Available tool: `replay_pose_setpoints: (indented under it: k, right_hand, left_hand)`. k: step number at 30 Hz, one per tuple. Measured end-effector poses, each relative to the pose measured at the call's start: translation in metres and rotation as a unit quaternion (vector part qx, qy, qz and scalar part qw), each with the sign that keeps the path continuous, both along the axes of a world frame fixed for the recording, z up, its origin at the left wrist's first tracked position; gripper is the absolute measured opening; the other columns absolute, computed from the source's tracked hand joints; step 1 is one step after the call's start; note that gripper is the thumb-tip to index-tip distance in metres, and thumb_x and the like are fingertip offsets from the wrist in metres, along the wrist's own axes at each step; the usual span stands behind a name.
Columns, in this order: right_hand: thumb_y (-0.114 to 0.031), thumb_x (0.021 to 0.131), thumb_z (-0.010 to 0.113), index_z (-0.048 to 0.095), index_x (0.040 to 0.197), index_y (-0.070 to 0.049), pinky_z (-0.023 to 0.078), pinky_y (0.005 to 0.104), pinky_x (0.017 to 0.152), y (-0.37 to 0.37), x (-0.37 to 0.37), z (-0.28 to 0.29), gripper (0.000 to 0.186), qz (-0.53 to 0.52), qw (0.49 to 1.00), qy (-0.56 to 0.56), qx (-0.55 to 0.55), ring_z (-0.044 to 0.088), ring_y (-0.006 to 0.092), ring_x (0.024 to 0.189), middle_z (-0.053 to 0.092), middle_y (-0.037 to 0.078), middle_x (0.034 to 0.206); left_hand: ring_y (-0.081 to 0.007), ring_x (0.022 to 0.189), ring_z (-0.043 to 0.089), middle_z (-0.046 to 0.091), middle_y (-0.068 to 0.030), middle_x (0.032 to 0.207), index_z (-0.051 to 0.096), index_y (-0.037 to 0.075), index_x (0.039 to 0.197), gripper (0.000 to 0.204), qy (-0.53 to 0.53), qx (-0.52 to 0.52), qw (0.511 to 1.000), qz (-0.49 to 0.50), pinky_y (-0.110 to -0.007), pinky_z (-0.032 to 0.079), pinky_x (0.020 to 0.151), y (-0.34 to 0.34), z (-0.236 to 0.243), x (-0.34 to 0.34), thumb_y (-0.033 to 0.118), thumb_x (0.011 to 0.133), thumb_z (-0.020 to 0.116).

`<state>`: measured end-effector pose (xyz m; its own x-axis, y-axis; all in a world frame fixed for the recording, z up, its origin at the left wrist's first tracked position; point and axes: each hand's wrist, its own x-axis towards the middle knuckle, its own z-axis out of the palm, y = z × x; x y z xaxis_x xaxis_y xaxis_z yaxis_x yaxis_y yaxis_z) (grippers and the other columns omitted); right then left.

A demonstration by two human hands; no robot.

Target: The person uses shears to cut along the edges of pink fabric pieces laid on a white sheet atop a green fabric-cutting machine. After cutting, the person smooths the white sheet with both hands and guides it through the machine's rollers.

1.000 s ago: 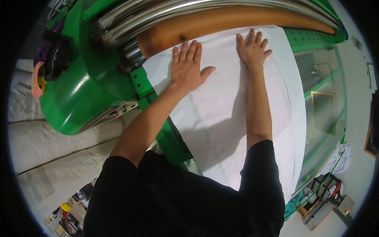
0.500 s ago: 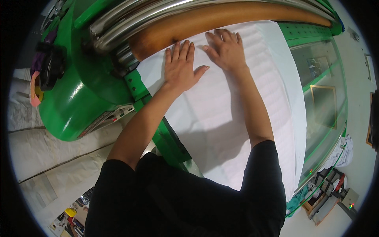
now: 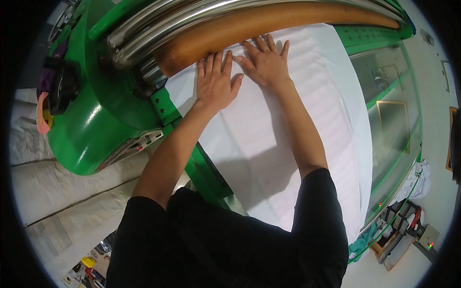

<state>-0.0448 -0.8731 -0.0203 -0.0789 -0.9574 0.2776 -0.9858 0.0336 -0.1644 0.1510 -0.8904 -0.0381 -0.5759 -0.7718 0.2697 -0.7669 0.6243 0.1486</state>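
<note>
A white fabric sheet with a faint pink tint lies over the bed of a green roller machine. Its far edge meets a brown-covered roller. My left hand rests flat on the sheet, fingers extended toward the roller, thumb out to the side. Just right of it, my right hand lies with fingers spread, its fingertips close to the roller. Both hands are empty, palms down on the cloth. Under the pinkish layer a whiter layer shows along the right side.
Shiny metal rollers run behind the brown one. The machine's rounded green housing with a black knob stands at left. A transparent panel lies to the right. Crates and cloths are at the lower right.
My right hand has shifted slightly left, its fingers more spread against the roller's edge. The left hand has moved a little left, its thumb closer in. The sheet looks much the same.
</note>
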Motion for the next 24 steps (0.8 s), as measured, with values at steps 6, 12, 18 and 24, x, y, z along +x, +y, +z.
replay_pose_setpoints:
  k: [6, 12, 18, 24]
  right_hand:
    - [-0.067, 0.105, 0.053, 0.047, 0.167, -0.030, 0.014, 0.0812, 0.125, 0.006, -0.069, -0.009, 0.072, -0.135, 0.990, -0.021, -0.035, 0.026, 0.0441, 0.165, 0.040, 0.011, 0.176]
    - [-0.084, 0.102, 0.040, 0.036, 0.173, -0.036, 0.011, 0.0807, 0.125, 0.011, -0.087, -0.017, 0.085, -0.159, 0.983, 0.030, 0.084, 0.018, 0.0450, 0.168, 0.027, 0.013, 0.182]
    - [-0.083, 0.103, 0.037, 0.035, 0.173, -0.035, 0.010, 0.0824, 0.125, 0.009, -0.087, -0.021, 0.085, -0.162, 0.984, 0.040, 0.069, 0.017, 0.0449, 0.168, 0.028, 0.012, 0.182]
    - [-0.085, 0.103, 0.037, 0.035, 0.173, -0.035, 0.010, 0.0845, 0.123, 0.008, -0.079, -0.017, 0.087, -0.177, 0.982, 0.030, 0.051, 0.020, 0.0449, 0.167, 0.029, 0.010, 0.182]
  left_hand:
    - [-0.0381, 0.154, 0.044, 0.051, -0.0195, 0.165, 0.052, -0.002, 0.159, 0.075, 0.022, -0.012, 0.999, -0.022, -0.057, 0.025, 0.131, 0.002, -0.002, 0.002, 0.054, 0.109, 0.055]
    - [-0.0361, 0.160, 0.040, 0.048, -0.0191, 0.169, 0.050, -0.003, 0.161, 0.079, -0.015, -0.001, 1.000, -0.004, -0.052, 0.022, 0.134, 0.001, -0.004, -0.001, 0.057, 0.110, 0.052]
    - [-0.0367, 0.160, 0.039, 0.049, -0.0199, 0.169, 0.050, -0.005, 0.160, 0.078, -0.039, -0.006, 0.999, -0.009, -0.053, 0.022, 0.134, 0.002, -0.002, -0.002, 0.056, 0.111, 0.052]
    - [-0.0392, 0.161, 0.038, 0.047, -0.0231, 0.169, 0.049, -0.007, 0.160, 0.075, 0.007, 0.007, 0.997, -0.082, -0.053, 0.024, 0.133, -0.007, -0.005, 0.004, 0.049, 0.111, 0.056]
